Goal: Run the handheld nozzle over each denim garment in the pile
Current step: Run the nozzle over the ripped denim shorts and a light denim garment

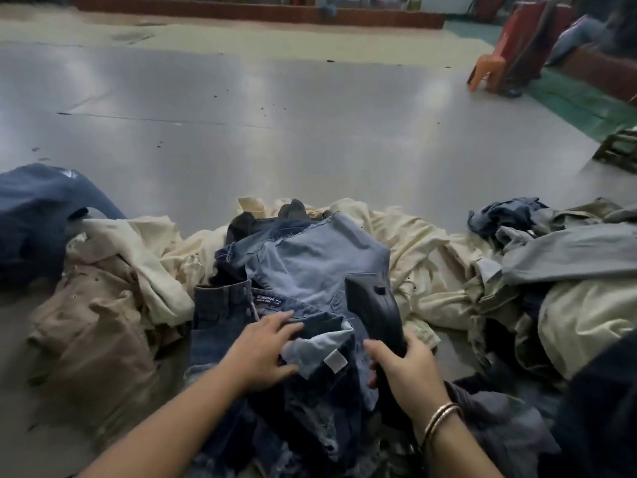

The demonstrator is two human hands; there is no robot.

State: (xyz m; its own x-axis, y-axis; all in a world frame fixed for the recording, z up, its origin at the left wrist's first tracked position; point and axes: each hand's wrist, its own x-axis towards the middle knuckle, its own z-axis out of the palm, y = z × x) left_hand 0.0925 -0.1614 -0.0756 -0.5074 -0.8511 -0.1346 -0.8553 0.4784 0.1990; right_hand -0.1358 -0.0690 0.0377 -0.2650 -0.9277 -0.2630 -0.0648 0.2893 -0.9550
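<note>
A: One black nozzle (374, 307) is in my right hand (406, 369). My fingers wrap around its handle, low down. Its wide head lies on the light blue denim (310, 257) at the top of the pile, right in front of me.

B: And your left hand (265, 346)?

A: It lies flat, fingers spread, on the dark jeans (220, 315) just beside the nozzle. It holds nothing. It only presses the cloth down.

B: So how do I do this bit well?

A: I think you keep the flat hand pressing, so the cloth stays smooth. Then slide the head slowly, from one edge to the other. Keep your fingers off to the side of the head, not in front of it.

B: What is around the pile?

A: Cream cloth (424, 257) lies behind and beside it. Brown cloth (100, 326) is on the left, and grey clothes (568, 253) are on the right. All of it sits on a shiny grey floor (275, 125). An orange chair (493, 70) stands far away.
</note>
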